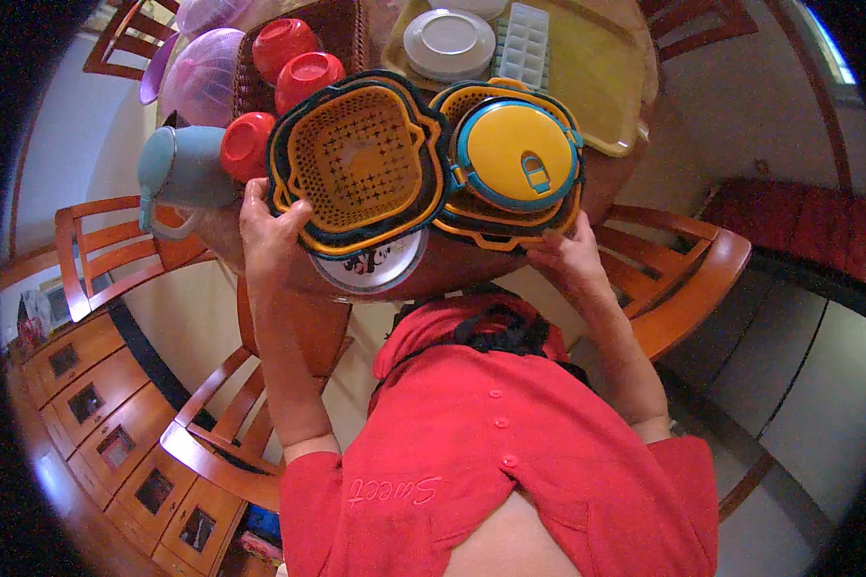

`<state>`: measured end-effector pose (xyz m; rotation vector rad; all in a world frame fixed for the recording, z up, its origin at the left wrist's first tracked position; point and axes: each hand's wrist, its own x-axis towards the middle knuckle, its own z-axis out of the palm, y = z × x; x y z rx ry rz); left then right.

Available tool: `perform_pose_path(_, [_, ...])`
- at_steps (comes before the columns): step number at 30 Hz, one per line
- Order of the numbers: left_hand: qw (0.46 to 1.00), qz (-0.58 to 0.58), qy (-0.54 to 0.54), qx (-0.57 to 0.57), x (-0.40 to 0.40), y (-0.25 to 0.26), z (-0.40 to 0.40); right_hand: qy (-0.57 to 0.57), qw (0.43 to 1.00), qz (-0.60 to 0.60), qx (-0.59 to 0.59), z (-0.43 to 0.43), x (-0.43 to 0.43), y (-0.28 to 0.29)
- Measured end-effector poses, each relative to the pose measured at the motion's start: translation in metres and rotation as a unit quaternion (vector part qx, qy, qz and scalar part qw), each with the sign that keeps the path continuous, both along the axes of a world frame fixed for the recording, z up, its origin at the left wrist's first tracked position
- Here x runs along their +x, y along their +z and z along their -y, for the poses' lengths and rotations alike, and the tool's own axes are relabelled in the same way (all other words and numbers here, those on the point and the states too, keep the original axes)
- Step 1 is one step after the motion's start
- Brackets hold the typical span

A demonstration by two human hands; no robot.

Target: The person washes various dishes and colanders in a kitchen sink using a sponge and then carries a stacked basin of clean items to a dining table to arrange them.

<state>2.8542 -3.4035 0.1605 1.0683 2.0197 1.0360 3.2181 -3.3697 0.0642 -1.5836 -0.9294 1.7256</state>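
Note:
My left hand (274,223) grips the near left rim of a stack of nested square plastic colanders (361,159), orange and dark green. The stack is tilted and partly covers a white plate (375,267) with a dark pattern. At the right, my right hand (566,252) holds the near rim of a second orange and dark stack of baskets (491,234). Inside that stack sits a round lunch container (516,155) with a yellow lid, a teal rim and a handle latch. The two stacks touch or overlap at the middle.
Red bowls (249,146) and a brown woven basket (339,36) stand behind the left stack. A light-blue jug (187,162) is at the left, near pink mesh covers (206,79). A yellow tray (599,79) bears white lidded dishes (449,43) and ice-cube trays (525,47). Wooden chairs (685,274) surround the table.

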Motion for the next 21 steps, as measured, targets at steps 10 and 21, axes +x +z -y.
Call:
perform_pose_path(10, [1.0,0.015,-0.005,-0.001,0.009,0.004,-0.016,0.158,0.962,0.218,-0.038,-0.018,0.008,0.034])
perform_pose_path(21, [0.999,0.035,0.003,0.006,-0.001,-0.013,-0.012,0.032,0.978,0.131,0.16,-0.032,-0.022,-0.01])
